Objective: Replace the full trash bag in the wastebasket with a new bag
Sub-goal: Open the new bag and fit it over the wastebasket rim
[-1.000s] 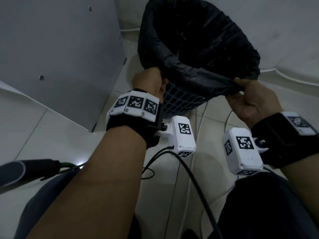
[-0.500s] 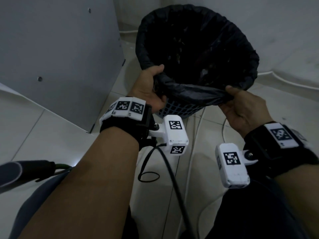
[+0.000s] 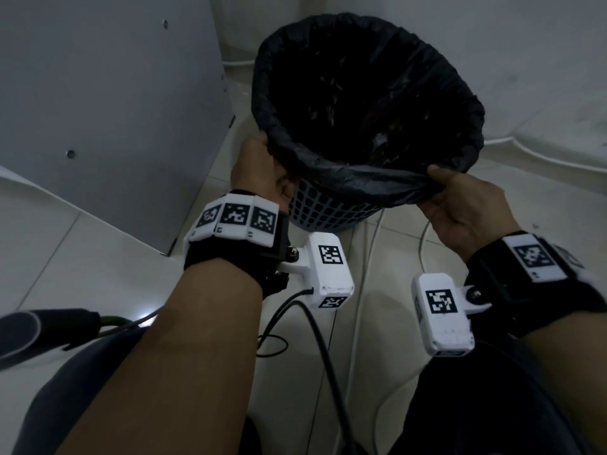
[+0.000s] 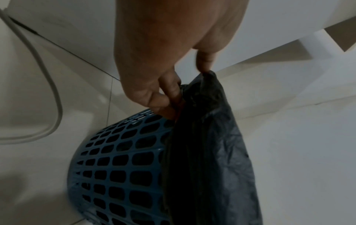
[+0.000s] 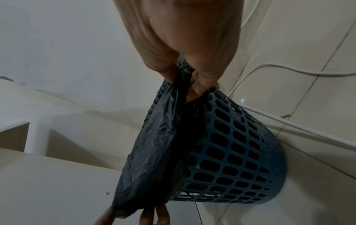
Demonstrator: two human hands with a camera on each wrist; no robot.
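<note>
Hands (image 3: 259, 172) (image 3: 460, 208) pinch trash bag (image 3: 361, 182) rim over wastebasket (image 3: 328, 211).

A grey cabinet panel (image 3: 108, 110) is seen at the left on the pale tiled floor (image 3: 75, 267); white cables (image 3: 368, 257) are laid across the tiles.

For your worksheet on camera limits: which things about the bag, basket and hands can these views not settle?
- Bag contents: head view, interior too dark.
- Basket base: head view, bag overhang covers the far side; cut off by the edge in the left wrist view.
- Left hand fingertips: head view, tucked behind the bag.
- Right hand fingers: head view, under the bag edge.
</note>
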